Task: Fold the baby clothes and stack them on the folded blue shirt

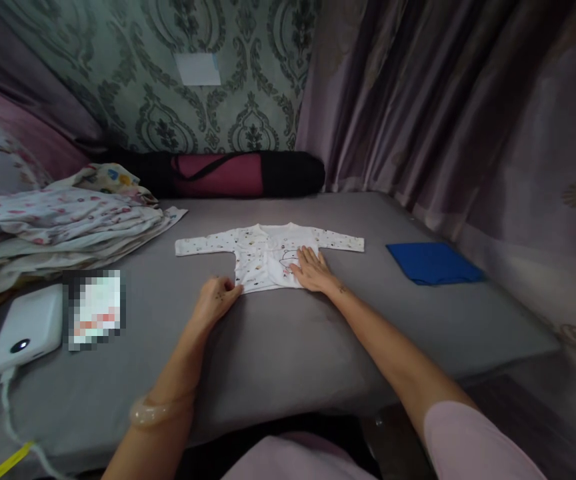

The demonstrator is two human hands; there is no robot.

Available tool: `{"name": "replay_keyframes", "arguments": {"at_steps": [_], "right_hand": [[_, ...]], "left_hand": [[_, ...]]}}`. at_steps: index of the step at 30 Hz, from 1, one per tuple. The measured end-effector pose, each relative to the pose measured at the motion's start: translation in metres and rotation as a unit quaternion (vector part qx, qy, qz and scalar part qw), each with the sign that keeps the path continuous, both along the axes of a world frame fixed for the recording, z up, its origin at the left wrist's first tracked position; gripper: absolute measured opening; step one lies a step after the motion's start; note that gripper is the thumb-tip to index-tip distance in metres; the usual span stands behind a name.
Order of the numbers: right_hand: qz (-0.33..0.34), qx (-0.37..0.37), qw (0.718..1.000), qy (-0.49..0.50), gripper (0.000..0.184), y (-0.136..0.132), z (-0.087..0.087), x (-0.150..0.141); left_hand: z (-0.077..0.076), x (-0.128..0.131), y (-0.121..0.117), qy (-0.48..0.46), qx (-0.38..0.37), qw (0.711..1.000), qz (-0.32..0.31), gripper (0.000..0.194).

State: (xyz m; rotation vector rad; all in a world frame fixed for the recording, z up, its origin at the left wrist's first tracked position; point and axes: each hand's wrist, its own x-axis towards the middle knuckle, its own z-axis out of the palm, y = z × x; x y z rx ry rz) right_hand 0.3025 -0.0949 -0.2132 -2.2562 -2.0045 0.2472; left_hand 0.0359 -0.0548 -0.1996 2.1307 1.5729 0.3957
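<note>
A small white long-sleeved baby shirt (258, 257) with a tiny print lies spread on the grey bed sheet (278, 347), both sleeves stretched out sideways. My left hand (217, 297) is at its lower left corner, thumb and fingertips closed on the hem there. Flat on the lower right part of the front rests my right hand (312, 269), fingers spread, partly covering a line-drawn animal figure. Nothing is held in the right hand.
Right of the shirt lies a folded blue cloth (433, 262). At left are a pile of printed fabrics (68, 223), a white power bank (28, 327) with cables, and a blurred-out item (95, 310). A black and maroon rolled bag (218, 175) lies along the wall.
</note>
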Motion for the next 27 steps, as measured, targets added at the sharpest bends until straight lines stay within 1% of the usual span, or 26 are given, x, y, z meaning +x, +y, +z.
{"name": "replay_keyframes", "arguments": {"at_steps": [3,6,8,10,11,14,17,19,20,21,22,23,25,26,27], "right_hand": [[-0.006,0.023,1.0,-0.014,0.067,-0.002,0.003,0.001],[0.003,-0.011,1.0,-0.009,0.067,-0.002,0.01,-0.002],[0.006,0.007,1.0,-0.011,0.066,-0.001,0.014,-0.008],[0.03,0.044,0.999,-0.011,0.063,-0.001,0.015,-0.018],[0.051,0.051,0.997,-0.006,0.062,-0.001,0.014,-0.023],[0.102,0.013,0.994,0.019,0.061,-0.003,0.009,-0.035],[0.11,-0.02,0.991,0.067,0.062,0.001,0.007,-0.034],[0.113,-0.02,0.983,0.141,0.06,0.01,0.011,-0.023],[0.105,-0.004,0.977,0.186,0.057,0.016,0.015,-0.014],[0.084,0.023,0.97,0.226,0.054,0.023,0.019,-0.002],[0.048,0.057,0.965,0.253,0.05,0.029,0.024,0.012],[-0.008,0.096,0.959,0.265,0.046,0.036,0.029,0.029],[-0.155,0.149,0.946,0.242,0.037,0.044,0.038,0.065],[-0.235,0.164,0.931,0.224,0.033,0.045,0.041,0.083],[-0.282,0.175,0.919,0.212,0.03,0.045,0.043,0.1]], "left_hand": [[0.0,0.0,0.0,0.002,0.009,1.0,-0.001,0.029],[0.001,0.001,-0.001,0.001,0.013,1.0,-0.002,0.03],[0.002,0.001,-0.001,0.001,0.006,1.0,-0.001,0.032],[0.002,0.002,-0.001,-0.001,-0.002,1.0,0.0,0.036],[0.002,0.002,-0.002,-0.002,-0.003,1.0,0.005,0.038],[0.001,0.002,-0.001,-0.011,0.004,1.0,0.024,0.043],[-0.002,0.001,-0.001,-0.022,0.033,0.999,0.037,0.045],[-0.004,0.0,-0.002,-0.033,0.075,0.996,0.037,0.043],[-0.004,0.001,-0.002,-0.041,0.098,0.994,0.034,0.041],[-0.005,0.001,-0.003,-0.049,0.119,0.991,0.028,0.039],[-0.005,0.002,-0.003,-0.058,0.135,0.989,0.018,0.037],[-0.004,0.004,-0.004,-0.066,0.145,0.987,0.005,0.036],[-0.001,0.009,-0.003,-0.08,0.153,0.985,-0.029,0.033],[0.002,0.012,-0.002,-0.084,0.152,0.984,-0.048,0.031],[0.005,0.017,0.0,-0.087,0.151,0.982,-0.07,0.029]]}}
